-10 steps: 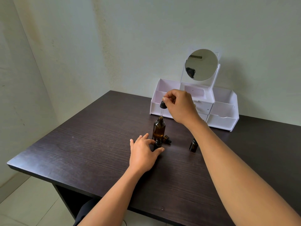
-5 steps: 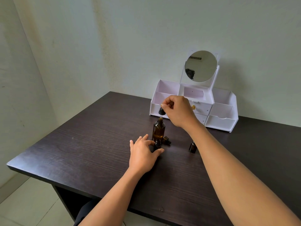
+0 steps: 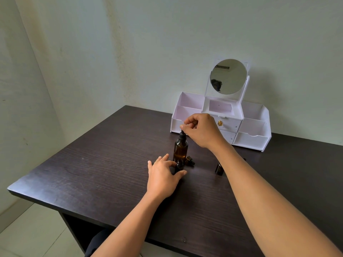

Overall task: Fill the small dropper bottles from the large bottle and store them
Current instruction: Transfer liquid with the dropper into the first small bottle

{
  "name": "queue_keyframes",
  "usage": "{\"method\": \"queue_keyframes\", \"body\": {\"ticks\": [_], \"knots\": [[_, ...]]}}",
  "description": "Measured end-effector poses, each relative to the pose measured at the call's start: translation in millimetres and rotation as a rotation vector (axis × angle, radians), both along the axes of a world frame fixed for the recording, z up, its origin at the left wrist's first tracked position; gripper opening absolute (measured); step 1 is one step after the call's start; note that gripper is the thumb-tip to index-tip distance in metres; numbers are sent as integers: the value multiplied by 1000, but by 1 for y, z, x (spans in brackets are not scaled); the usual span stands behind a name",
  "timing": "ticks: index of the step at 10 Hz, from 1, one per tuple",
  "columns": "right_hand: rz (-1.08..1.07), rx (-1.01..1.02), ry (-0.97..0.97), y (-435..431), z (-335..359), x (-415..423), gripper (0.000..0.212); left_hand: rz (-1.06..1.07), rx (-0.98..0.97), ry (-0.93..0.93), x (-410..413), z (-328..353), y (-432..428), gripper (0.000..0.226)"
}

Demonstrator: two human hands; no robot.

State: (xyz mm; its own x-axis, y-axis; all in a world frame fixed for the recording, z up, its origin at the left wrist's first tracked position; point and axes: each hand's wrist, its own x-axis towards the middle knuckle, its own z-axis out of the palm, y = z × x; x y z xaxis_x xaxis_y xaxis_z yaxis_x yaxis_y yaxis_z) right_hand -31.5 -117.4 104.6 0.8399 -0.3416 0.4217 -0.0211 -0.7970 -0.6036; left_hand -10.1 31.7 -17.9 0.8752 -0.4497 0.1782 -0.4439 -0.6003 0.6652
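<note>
A large amber bottle point(image 3: 180, 150) stands upright on the dark table point(image 3: 104, 169). My right hand point(image 3: 201, 131) pinches the black dropper cap point(image 3: 182, 133), which sits at the bottle's neck. Just in front of it is a small dropper bottle point(image 3: 179, 166), held upright between the thumb and fingers of my left hand point(image 3: 163, 176). A small black cap point(image 3: 190, 160) lies beside the large bottle. Another small amber bottle point(image 3: 219, 169) stands to the right, partly behind my right forearm.
A white organiser point(image 3: 250, 140) with open compartments, small drawers and a round mirror point(image 3: 229, 76) stands at the back of the table against the wall. The table's front and left edges drop to a tiled floor.
My right hand has lowered the dropper from above the large bottle down into its neck. My left hand has stayed on the small bottle.
</note>
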Motion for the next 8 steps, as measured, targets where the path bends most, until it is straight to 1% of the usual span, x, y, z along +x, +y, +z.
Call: {"method": "queue_keyframes", "body": {"ticks": [1, 3, 4, 6, 7, 8], "knots": [[-5, 20, 29, 0, -1, 0, 20, -2, -1, 1, 0, 0, 0, 49], [13, 2, 95, 1, -2, -1, 10, -3, -7, -4, 0, -1, 0, 48], [16, -18, 75, 2, -2, 0, 14, -4, -11, -5, 0, -2, 0, 48], [13, -54, -63, 2, 19, -1, 17, 0, -27, -12, 2, -5, -1, 48], [25, 19, -139, 2, 34, -4, 8, 6, -24, -24, 2, -6, -1, 48], [40, 98, -192, 3, 43, -9, 8, 6, -20, -27, 2, -5, -1, 49]]}}
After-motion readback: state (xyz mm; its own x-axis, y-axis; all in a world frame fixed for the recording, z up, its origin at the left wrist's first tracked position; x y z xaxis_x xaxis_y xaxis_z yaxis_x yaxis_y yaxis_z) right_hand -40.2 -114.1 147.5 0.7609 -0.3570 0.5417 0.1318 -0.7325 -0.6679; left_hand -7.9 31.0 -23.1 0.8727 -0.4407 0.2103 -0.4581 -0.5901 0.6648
